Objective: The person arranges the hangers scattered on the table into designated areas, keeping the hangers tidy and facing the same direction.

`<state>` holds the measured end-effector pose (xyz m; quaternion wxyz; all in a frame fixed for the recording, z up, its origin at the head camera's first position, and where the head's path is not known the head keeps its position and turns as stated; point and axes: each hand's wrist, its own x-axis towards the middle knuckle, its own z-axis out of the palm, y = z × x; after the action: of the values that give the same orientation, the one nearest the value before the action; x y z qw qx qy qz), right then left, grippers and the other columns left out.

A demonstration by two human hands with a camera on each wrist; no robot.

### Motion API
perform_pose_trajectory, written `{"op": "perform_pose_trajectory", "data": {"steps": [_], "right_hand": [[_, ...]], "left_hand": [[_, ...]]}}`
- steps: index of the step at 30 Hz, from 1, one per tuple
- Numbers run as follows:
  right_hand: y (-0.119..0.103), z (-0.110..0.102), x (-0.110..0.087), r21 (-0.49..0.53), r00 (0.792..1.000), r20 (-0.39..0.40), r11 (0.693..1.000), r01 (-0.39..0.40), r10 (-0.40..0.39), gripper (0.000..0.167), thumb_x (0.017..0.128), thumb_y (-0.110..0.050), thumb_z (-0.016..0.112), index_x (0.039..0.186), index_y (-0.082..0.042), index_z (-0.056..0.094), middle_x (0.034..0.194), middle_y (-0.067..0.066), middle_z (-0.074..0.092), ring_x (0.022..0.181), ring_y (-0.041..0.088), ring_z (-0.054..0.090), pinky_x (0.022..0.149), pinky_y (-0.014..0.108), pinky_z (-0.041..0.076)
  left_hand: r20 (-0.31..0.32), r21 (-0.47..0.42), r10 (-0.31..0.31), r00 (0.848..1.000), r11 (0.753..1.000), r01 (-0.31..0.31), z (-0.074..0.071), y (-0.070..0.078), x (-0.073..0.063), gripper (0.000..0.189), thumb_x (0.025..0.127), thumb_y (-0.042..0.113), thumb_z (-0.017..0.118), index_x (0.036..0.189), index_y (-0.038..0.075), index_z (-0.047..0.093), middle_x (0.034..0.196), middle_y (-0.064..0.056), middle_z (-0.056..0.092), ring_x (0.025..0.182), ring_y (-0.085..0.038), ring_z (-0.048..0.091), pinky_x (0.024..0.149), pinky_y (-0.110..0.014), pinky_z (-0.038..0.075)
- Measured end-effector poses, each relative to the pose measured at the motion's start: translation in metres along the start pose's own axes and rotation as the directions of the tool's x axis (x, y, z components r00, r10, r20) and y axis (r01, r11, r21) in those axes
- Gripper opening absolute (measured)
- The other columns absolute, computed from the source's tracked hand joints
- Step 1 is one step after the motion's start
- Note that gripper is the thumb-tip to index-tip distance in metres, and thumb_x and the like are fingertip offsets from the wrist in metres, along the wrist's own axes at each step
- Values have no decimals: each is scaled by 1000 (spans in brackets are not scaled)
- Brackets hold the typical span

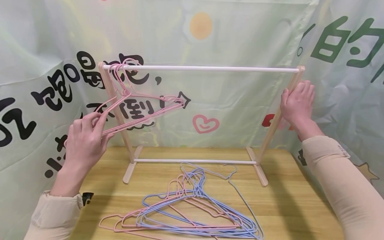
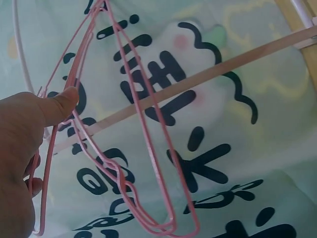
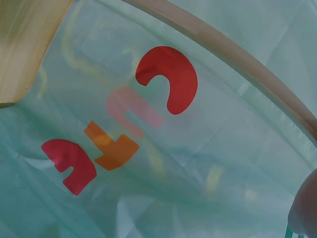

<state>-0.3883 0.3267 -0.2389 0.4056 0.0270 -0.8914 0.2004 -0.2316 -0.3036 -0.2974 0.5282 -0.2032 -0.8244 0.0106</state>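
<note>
A small clothes rack with a white rod [image 1: 210, 68] and wooden posts stands on the table. Several pink hangers [image 1: 127, 93] are at the rod's left end, their hooks around it. My left hand [image 1: 85, 140] pinches them at their left side; in the left wrist view the thumb lies against the pink wires [image 2: 79, 59]. With my right hand [image 1: 298, 103] I grip the upper part of the right post [image 1: 274, 128]. Only a bit of that hand shows at the edge of the right wrist view, beside the post [image 3: 223, 44].
On the wooden table [image 1: 288, 200] in front of the rack lies a pile of blue hangers [image 1: 198, 191] and pink hangers [image 1: 120, 218], overlapping. A white lower bar [image 1: 195, 161] joins the rack's feet. Behind hangs a pale green printed cloth [image 1: 240, 33].
</note>
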Motion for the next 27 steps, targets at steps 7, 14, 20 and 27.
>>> {"op": "perform_pose_trajectory", "data": {"steps": [7, 14, 20, 27], "right_hand": [[1, -1, -2, -3, 1000, -1, 1000, -6, 6, 42, 105, -31, 33, 114, 10, 38, 121, 30, 35, 112, 47, 32, 93, 57, 28], [0, -4, -1, -10, 1000, 8, 1000, -12, 12, 42, 105, -29, 34, 116, 11, 38, 122, 30, 35, 112, 47, 33, 92, 58, 29], [-2, -4, -1, -12, 1000, 2, 1000, 6, -6, 41, 105, -30, 34, 114, 11, 38, 121, 31, 35, 111, 48, 32, 92, 57, 28], [-2, -4, -1, -27, 1000, 21, 1000, 6, -5, 41, 105, -29, 34, 114, 11, 38, 121, 31, 36, 110, 47, 33, 92, 58, 28]], "left_hand": [[31, 5, -18, 999, 1000, 17, 8, -4, -9, 81, 74, 7, 86, 148, 1, 53, 133, -30, 51, 94, -50, 44, 68, -57, 36], [38, 5, -81, 996, 997, 81, 19, -6, -16, 82, 77, 8, 85, 151, 5, 50, 135, -28, 49, 94, -48, 40, 69, -55, 33], [55, -21, -163, 985, 986, 164, 30, -3, -22, 84, 76, 5, 86, 150, 5, 47, 136, -27, 46, 96, -49, 39, 74, -57, 33], [15, -42, -229, 973, 973, 229, 42, -1, -28, 81, 77, 2, 84, 149, 3, 47, 136, -30, 46, 98, -50, 37, 79, -59, 29]]}}
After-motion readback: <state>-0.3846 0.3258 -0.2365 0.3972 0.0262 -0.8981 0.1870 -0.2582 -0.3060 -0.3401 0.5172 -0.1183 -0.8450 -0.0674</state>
